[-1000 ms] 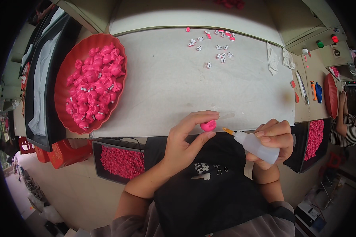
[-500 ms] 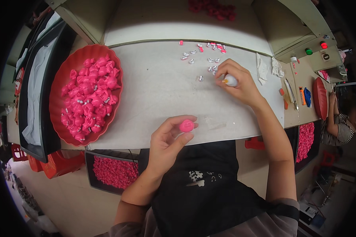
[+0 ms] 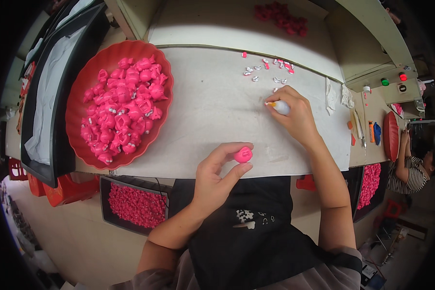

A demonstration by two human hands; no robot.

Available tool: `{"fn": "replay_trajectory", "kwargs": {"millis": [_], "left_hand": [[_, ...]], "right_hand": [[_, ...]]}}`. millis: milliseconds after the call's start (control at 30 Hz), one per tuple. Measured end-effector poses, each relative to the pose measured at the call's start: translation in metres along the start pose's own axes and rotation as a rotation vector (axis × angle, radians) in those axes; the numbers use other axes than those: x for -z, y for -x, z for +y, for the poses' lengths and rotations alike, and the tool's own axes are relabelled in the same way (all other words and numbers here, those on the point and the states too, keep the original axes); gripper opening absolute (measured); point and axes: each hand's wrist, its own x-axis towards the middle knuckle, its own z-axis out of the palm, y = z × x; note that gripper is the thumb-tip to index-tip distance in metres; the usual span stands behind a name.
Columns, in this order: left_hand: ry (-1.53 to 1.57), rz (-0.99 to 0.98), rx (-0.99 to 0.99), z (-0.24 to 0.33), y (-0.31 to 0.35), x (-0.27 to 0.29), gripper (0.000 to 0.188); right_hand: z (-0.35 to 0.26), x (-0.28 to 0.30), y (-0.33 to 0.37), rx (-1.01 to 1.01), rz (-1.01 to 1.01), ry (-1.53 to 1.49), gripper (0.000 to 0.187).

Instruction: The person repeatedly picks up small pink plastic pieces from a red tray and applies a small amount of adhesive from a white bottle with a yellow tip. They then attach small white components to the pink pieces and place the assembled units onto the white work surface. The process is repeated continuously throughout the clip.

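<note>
My left hand (image 3: pixel 216 181) pinches a small rounded pink plastic piece (image 3: pixel 243 154) between thumb and fingers, just above the table's near edge. My right hand (image 3: pixel 300 116) is closed around a small white squeeze bottle (image 3: pixel 281 108) with a yellowish nozzle, held low over the white worktop (image 3: pixel 208 104). Its thumb and fingertips meet near a tiny white bit, too small to make out. Beyond that hand lie several small white-and-dark pieces (image 3: pixel 255 79), a few with pink parts.
At left stands a scalloped red bowl (image 3: pixel 165 104) heaped with pink figures (image 3: pixel 123 104). Beside it is a black tray (image 3: pixel 65 130). A bin of pink parts (image 3: pixel 136 205) sits below. Tweezers (image 3: pixel 358 126) and crumpled tissue (image 3: pixel 331 96) lie at right. A person in stripes (image 3: pixel 407 176) sits farther right.
The view has shifted, so the scene sits farther right. My right hand has lowered to a tiny piece on the worktop, fingertips now together there. My left hand still holds the pink piece.
</note>
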Motion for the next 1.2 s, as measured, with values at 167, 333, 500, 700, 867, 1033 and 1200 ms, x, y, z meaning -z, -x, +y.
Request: {"fn": "replay_trajectory", "kwargs": {"millis": [167,333,500,700,867,1033,1200], "left_hand": [[-0.135,0.004,-0.07,-0.003,0.0,-0.001,0.027],[-0.232,0.009,-0.12,-0.001,0.001,-0.009,0.027],[-0.253,0.003,-0.146,0.0,0.001,-0.017,0.027],[-0.196,-0.015,-0.122,-0.005,0.003,-0.019,0.027],[0.192,-0.029,0.161,0.0,0.006,-0.019,0.029],[0.436,-0.213,0.353,0.008,0.004,-0.017,0.029],[0.425,-0.25,0.414,0.017,0.006,-0.02,0.026]], "right_hand": [[-0.027,0.013,0.021,-0.028,-0.003,-0.366,0.014],[-0.059,0.024,0.042,0.137,-0.079,-0.449,0.023],[-0.057,0.019,0.052,0.211,-0.077,-0.418,0.026],[-0.057,0.016,0.06,0.292,0.014,-0.27,0.03],[-0.064,0.011,0.069,0.239,0.01,-0.226,0.037],[-0.057,0.02,0.07,0.18,-0.092,-0.412,0.041],[-0.052,0.02,0.066,0.36,-0.065,-0.395,0.039]]}}
